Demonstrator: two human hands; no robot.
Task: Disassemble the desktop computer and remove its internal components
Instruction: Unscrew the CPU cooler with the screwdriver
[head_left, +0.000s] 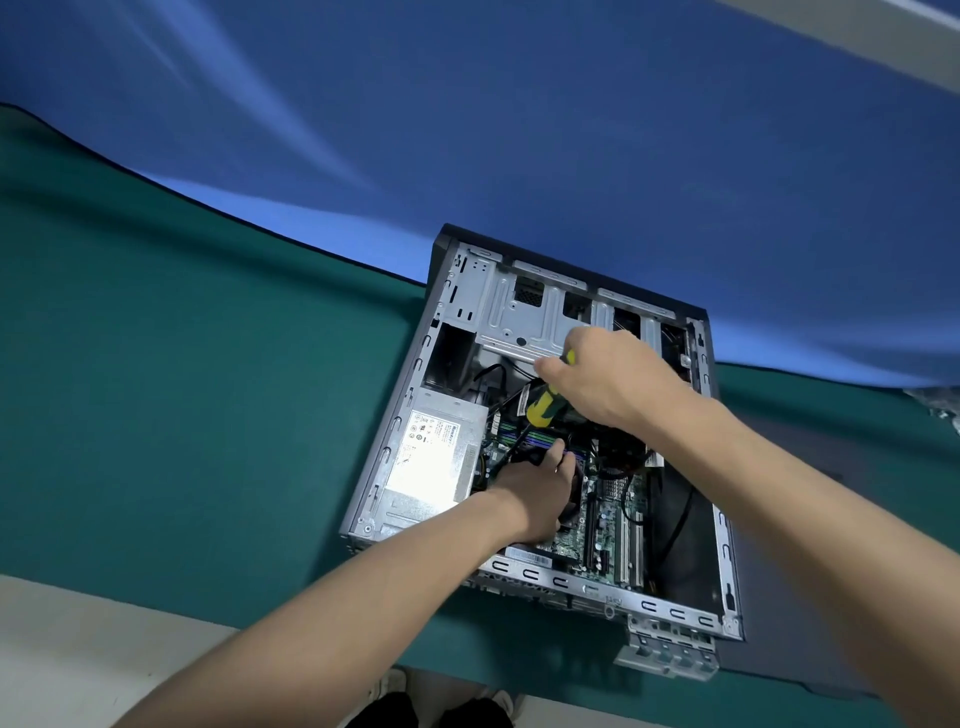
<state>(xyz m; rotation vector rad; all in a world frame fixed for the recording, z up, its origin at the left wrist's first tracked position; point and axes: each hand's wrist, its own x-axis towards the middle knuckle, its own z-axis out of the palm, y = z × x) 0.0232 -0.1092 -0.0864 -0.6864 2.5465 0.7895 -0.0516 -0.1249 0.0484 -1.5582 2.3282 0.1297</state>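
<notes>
Desktop computer (540, 441), opened on the tabletop (208, 415): a screwdriver (543, 405) is gripped by the right hand (602, 379); beneath it, cables are steadied by the left hand (530, 493), grip indiscernible. Unscrewing is judged underway; tip alignment is needed next.

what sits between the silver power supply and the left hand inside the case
In the head view, a bundle of black cables and a strip of the green circuit board lie between the power supply and the left hand.
</notes>
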